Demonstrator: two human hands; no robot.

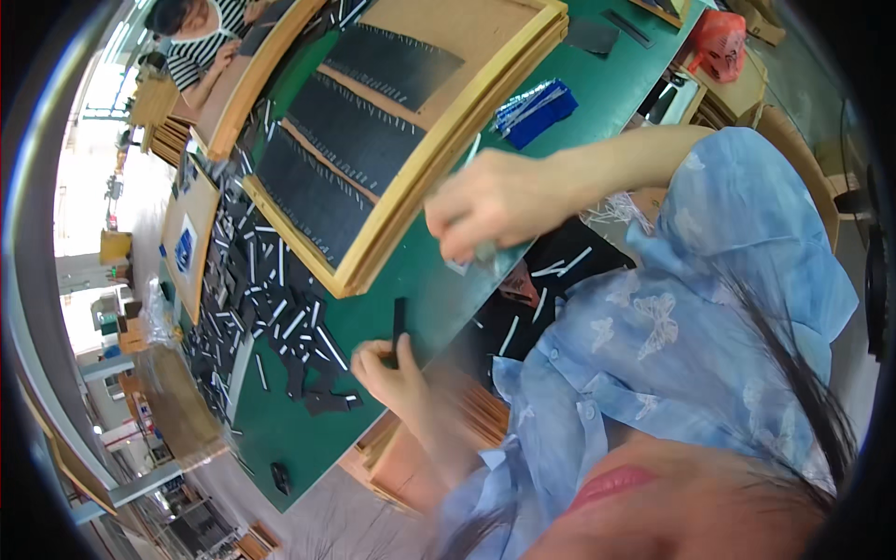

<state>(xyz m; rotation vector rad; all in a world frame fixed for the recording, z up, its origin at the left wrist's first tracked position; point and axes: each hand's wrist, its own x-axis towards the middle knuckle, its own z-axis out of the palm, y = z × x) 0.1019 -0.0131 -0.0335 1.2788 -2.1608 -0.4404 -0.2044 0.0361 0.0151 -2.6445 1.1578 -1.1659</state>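
Observation:
My left hand [387, 375] is pinched on a short, narrow black strip [400, 315], which stands up from the fingers over the green tabletop [373, 303]. My right hand [485, 207] is raised over the table edge beside the wooden frame, its fingers curled together and smeared by motion. A small pale blur shows under those fingers, too unclear to name. To the left of my left hand lies a heap of black pieces [294, 359] mixed with white strips [294, 319].
A wooden-framed board [448, 140] with rows of black sheets [322, 182] spans the middle. Behind it lies a blue packet [537, 114]. Black cloth with white strips [569, 266] hangs by my lap. Across the table sits a person in a striped top [201, 56]. A small black object [280, 478] lies near the corner.

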